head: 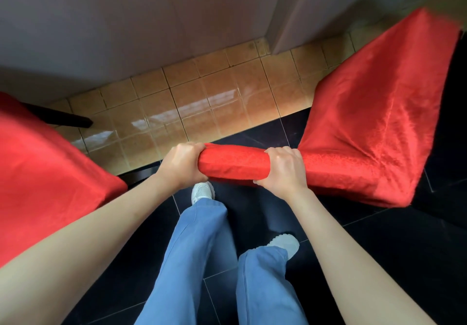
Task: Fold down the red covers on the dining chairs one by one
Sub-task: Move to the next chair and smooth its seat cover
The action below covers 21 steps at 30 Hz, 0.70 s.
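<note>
Both hands are closed around one bunched part of a red chair cover. The left hand grips the free end of this part, with the fingers curled over the top and the knuckles toward the camera. The right hand grips the same part a little further along, with the fingers wrapped over it and the thumb below. Between the two hands the fabric makes a thick, tight roll, nearly horizontal.

From the right hand the cover spreads out and rises to the upper right corner of the view, smooth and shiny, with creases that run toward the grip. What it covers is hidden under the cloth.

A second red cover fills the left edge, apart from both hands, with a dark chair leg beside it.

Below the hands are blue trousers and white shoes on a black tiled floor, which meets a strip of beige tiles along the grey wall.
</note>
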{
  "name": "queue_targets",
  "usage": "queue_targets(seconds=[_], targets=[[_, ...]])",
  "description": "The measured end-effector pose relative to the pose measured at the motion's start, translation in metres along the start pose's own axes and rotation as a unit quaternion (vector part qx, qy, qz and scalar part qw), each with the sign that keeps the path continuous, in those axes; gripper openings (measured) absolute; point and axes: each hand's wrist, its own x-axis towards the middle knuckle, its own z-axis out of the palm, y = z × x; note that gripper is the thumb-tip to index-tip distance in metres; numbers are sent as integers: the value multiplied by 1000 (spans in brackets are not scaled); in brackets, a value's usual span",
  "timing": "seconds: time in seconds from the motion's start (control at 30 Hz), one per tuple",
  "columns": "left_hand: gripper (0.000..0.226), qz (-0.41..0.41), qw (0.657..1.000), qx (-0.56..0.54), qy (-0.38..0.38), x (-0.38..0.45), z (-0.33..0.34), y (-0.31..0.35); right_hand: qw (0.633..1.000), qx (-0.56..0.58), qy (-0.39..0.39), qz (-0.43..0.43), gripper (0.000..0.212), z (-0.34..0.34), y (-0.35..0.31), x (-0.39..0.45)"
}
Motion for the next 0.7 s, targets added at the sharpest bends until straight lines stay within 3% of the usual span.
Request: queue_targets(seconds=[0.23, 0.5, 0.7], targets=[[59, 17, 1000, -7, 24, -31, -34, 27, 999, 34, 23, 0, 64, -37, -4, -23], [79, 7, 975, -80, 207, -78, -53, 63, 994, 71, 81, -8, 55, -88, 10, -50], [76, 49, 972, -63, 223, -88, -76, 104, 990, 87, 109, 14, 58, -125, 27, -71]])
